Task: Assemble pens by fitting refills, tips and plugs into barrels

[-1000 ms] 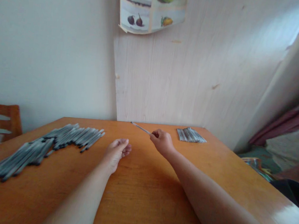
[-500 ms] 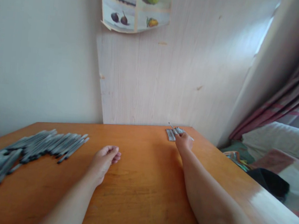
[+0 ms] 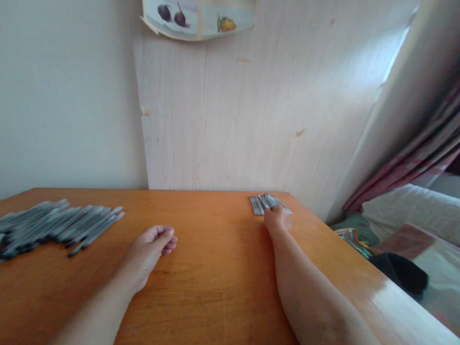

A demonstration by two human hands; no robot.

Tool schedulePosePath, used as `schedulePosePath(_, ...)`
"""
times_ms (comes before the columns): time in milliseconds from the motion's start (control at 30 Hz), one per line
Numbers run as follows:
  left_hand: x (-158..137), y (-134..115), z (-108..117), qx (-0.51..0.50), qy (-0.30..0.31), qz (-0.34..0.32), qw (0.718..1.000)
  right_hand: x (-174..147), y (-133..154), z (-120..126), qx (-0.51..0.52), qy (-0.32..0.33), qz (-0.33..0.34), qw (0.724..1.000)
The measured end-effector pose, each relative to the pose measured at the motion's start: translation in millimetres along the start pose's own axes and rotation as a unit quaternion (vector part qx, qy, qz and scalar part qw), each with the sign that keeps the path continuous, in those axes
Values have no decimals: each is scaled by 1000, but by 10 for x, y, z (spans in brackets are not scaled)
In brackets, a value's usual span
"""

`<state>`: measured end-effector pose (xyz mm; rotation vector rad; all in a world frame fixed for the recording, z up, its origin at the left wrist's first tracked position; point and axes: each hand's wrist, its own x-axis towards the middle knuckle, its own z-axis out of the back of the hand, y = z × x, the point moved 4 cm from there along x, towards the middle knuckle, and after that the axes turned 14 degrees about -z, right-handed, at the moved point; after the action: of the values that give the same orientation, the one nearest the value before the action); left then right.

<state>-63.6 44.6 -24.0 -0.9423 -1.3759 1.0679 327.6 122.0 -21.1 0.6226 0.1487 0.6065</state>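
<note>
My right hand [image 3: 278, 219] is at the back right of the table, its closed fingers at the near edge of a row of thin grey-white pens [image 3: 257, 204]. A pen is pinched there, lowered among the others; the hand partly hides it. My left hand [image 3: 153, 246] rests over the middle left of the table, fingers curled in and thumb on top, with nothing seen in it. To its left lies a large spread heap of similar pens [image 3: 57, 226] with dark ends, somewhat blurred.
The orange-brown wooden table [image 3: 201, 300] meets a pale wall panel [image 3: 226, 129] at the back. A sheet of fruit pictures [image 3: 184, 16] hangs above. Beyond the table's right edge are a dark rounded object [image 3: 399, 273], bedding [image 3: 441, 258] and a curtain [image 3: 416, 141].
My right hand has lowered the pen, held slanted above the row before, down among the others. My left hand keeps its curled pose. The view has shifted slightly right.
</note>
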Motion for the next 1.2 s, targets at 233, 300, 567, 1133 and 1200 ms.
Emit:
schedulePosePath(233,-2,-4,-15,2,1,3,1000,6,-8,-7,-10,7,-5,1000)
schedulePosePath(300,-3,-12,-17,1,-1,5,1000,3,-12,2,-12,8,-6,1000)
schedulePosePath(567,-17,-31,-18,2,-3,4,1000,-2,-34,7,-10,15,-11,1000)
schedulePosePath(1133,5,5,-7,-3,3,4,1000,137,-126,-16,37,-9,-28,999)
schedulePosePath(1200,0,-3,-10,-4,3,5,1000,176,-152,-16,41,-21,-34,998)
